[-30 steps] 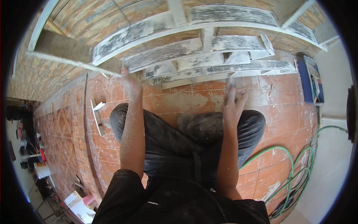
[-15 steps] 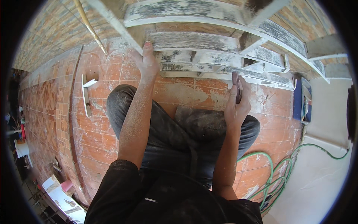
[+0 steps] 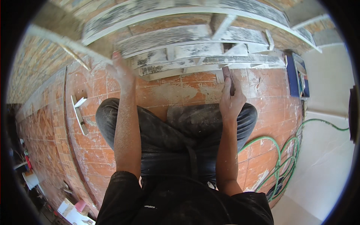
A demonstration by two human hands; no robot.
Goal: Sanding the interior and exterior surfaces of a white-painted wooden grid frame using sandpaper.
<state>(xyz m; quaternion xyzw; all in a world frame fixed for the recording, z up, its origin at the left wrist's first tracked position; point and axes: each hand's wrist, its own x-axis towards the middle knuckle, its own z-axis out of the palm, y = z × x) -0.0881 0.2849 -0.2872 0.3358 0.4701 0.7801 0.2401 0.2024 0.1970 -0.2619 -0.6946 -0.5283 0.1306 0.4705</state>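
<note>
Dark-trousered legs [image 3: 180,127] are resting folded on an orange tiled floor [image 3: 273,120], which is showing pale smears and dust. Just beyond, the right hand [image 3: 232,103] is pinching a thin brown block [image 3: 231,86]; whether its tip is touching the frame, I cannot tell. The left hand [image 3: 123,73] is gripping the left end of the white frame [image 3: 168,37], whose boards are showing dark streaks. A green hose [image 3: 278,157] is lying coiled rightward, a blue box [image 3: 292,77] is standing near a pale wall [image 3: 326,161], and stone-patterned cladding [image 3: 41,63] is stretching behind.

Wht rack [image 3: 195,36]; brn block [image 3: 229,78], prob. tilted.
</note>
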